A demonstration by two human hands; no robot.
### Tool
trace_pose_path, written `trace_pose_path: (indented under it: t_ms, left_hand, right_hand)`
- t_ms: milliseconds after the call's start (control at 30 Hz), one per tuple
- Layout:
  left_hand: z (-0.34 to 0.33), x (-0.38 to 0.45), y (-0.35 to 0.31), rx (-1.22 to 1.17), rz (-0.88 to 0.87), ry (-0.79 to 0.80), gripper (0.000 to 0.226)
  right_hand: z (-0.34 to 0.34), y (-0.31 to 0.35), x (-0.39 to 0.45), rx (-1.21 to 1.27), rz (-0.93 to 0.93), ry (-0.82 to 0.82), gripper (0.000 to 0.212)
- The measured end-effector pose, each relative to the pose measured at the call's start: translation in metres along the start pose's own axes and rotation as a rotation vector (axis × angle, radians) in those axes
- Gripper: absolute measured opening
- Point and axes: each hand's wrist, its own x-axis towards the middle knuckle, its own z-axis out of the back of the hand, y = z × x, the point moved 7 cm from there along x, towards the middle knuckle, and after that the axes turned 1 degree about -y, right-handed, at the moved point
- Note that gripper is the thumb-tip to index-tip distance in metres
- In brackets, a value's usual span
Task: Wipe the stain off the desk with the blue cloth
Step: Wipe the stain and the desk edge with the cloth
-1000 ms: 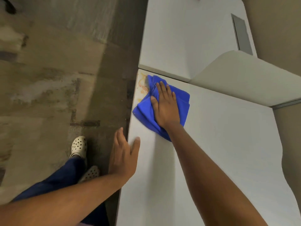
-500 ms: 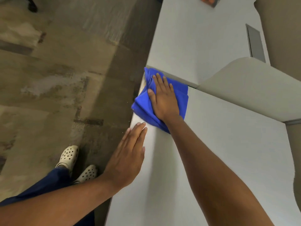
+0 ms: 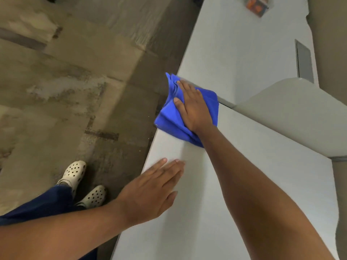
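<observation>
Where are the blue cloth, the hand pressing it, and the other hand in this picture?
blue cloth [image 3: 170, 117]: head view, on its bunched left folds.
right hand [image 3: 195, 107]: head view, on the back of the hand.
left hand [image 3: 150, 192]: head view, on the back of the hand, flat on the desk [image 3: 262, 175].

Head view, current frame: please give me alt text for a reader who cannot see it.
A person's right hand presses a crumpled blue cloth flat onto the far left corner of a white desk, the cloth overhanging the edge. The left hand rests open on the desk's near edge, above white perforated clogs on a worn floor.
</observation>
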Motion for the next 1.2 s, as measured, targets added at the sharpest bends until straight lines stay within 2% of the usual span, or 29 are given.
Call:
trace_pose_path:
  t_ms: [100, 267, 400, 467, 567, 667, 767, 867, 967, 1067, 1200]
  left_hand:
    - [-0.001, 0.002, -0.001, -0.021, -0.046, 0.045, 0.056]
    - [0.001, 0.007, 0.001, -0.05, -0.039, 0.086, 0.054]
    - [-0.001, 0.003, 0.001, -0.084, -0.025, 0.088, 0.057]
    - [0.0, 0.003, 0.002, -0.109, -0.011, 0.078, 0.057]
    - [0.002, 0.005, 0.003, -0.109, -0.014, 0.071, 0.055]
    - [0.008, 0.006, 0.003, -0.123, -0.014, 0.081, 0.055]
    - [0.013, 0.006, 0.0, -0.122, -0.026, 0.06, 0.054]
    - [0.008, -0.003, -0.012, -0.149, -0.242, 0.128, 0.049]
    - [0.009, -0.024, -0.021, -0.18, -0.428, 0.228, 0.061]
    - [0.006, -0.031, -0.021, -0.169, -0.461, 0.273, 0.07]
    - [0.001, -0.022, -0.019, -0.155, -0.446, 0.328, 0.065]
  right_hand:
    - [-0.007, 0.023, 0.017, -0.006, 0.063, 0.021, 0.057]
    - [-0.021, 0.054, 0.003, -0.055, 0.221, 0.073, 0.066]
    - [-0.023, 0.052, -0.011, 0.018, 0.364, 0.111, 0.058]
    - [-0.015, 0.036, 0.0, 0.053, 0.342, 0.059, 0.057]
    - [-0.009, 0.02, 0.026, 0.026, 0.185, -0.03, 0.055]
    - [-0.01, 0.029, 0.028, 0.012, 0.082, -0.031, 0.057]
    - [-0.018, 0.052, 0.009, -0.015, 0.139, 0.021, 0.057]
    - [-0.026, 0.073, -0.022, -0.025, 0.215, 0.059, 0.058]
    - [-0.031, 0.08, -0.042, -0.02, 0.309, 0.055, 0.047]
    - [-0.026, 0.068, -0.028, -0.011, 0.384, 0.066, 0.044]
    - [-0.011, 0.039, 0.013, -0.029, 0.23, -0.029, 0.055]
